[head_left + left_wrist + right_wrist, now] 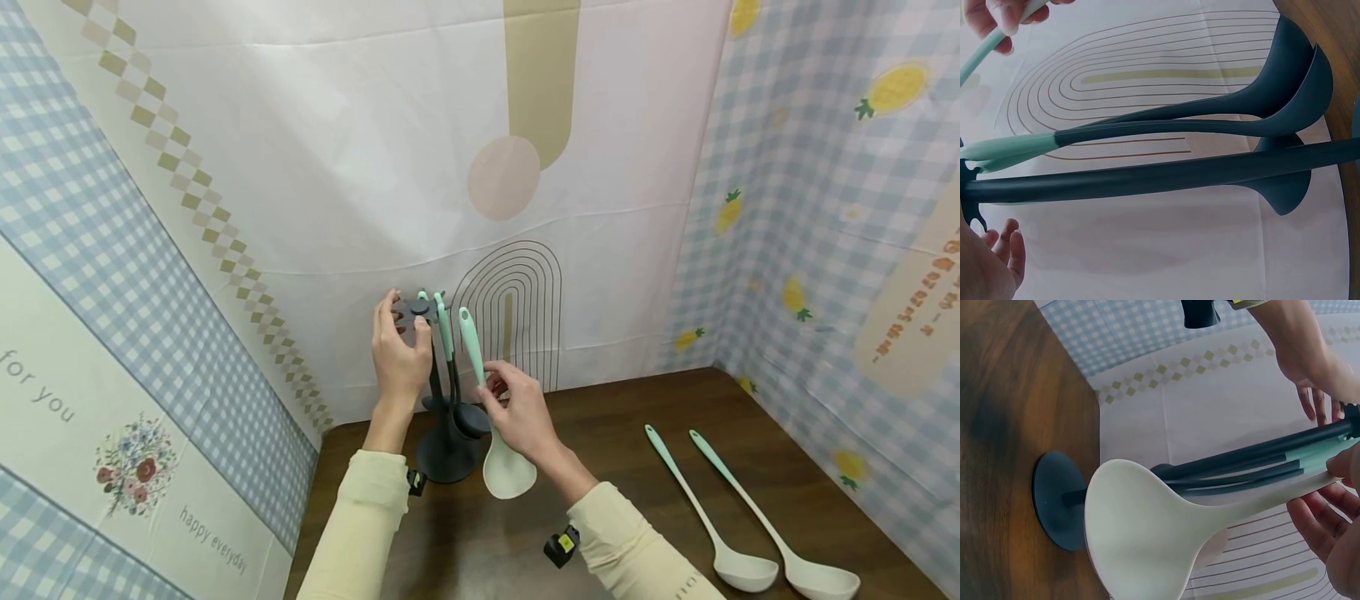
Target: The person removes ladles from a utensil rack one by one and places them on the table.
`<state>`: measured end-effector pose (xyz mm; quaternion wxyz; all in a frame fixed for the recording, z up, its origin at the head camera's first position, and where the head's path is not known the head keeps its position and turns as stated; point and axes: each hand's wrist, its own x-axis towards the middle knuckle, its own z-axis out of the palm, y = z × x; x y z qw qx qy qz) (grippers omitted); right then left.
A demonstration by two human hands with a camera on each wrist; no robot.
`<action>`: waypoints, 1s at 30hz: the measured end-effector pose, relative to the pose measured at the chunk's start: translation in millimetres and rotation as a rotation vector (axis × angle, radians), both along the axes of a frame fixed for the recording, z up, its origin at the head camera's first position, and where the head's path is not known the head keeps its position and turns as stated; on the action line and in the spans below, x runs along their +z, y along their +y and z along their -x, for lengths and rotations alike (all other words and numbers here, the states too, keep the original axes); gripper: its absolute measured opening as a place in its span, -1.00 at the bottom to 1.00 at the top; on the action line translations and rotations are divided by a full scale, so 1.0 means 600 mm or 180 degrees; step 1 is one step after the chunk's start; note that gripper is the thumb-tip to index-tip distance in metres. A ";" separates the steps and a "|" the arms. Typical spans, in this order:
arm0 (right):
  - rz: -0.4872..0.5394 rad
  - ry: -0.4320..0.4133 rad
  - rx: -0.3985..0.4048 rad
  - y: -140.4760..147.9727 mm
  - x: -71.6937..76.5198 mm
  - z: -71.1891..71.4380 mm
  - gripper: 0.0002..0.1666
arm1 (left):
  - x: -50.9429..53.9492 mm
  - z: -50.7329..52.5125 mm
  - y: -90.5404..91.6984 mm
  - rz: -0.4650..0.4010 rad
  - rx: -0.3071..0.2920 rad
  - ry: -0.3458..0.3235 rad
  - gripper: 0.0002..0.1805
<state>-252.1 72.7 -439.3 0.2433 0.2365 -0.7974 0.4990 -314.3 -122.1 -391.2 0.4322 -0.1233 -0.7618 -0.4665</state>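
Observation:
My left hand grips the hooked top of a dark utensil stand, thumb in front and fingers at its left side. Dark ladles with mint handles hang from the hooks. Just right of the stand, my right hand pinches a white ladle by its shaft, below the mint handle. That ladle hangs bowl down, its handle end up beside the hooks and apart from them in the head view.
Two more white ladles with mint handles, a left one and a right one, lie on the brown wooden table at the right. Behind the stand rises a printed cloth wall, with checked cloth at both sides.

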 end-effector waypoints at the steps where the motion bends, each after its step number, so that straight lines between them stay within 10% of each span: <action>1: 0.0008 0.0013 -0.0018 0.003 -0.001 0.000 -0.70 | 0.000 0.000 0.000 0.0000 0.0000 -0.0012 -0.34; 30: -0.0099 -0.0174 -0.0363 0.069 -0.056 0.015 -0.77 | 0.000 -0.002 -0.005 0.0023 -0.0022 -0.0130 -0.33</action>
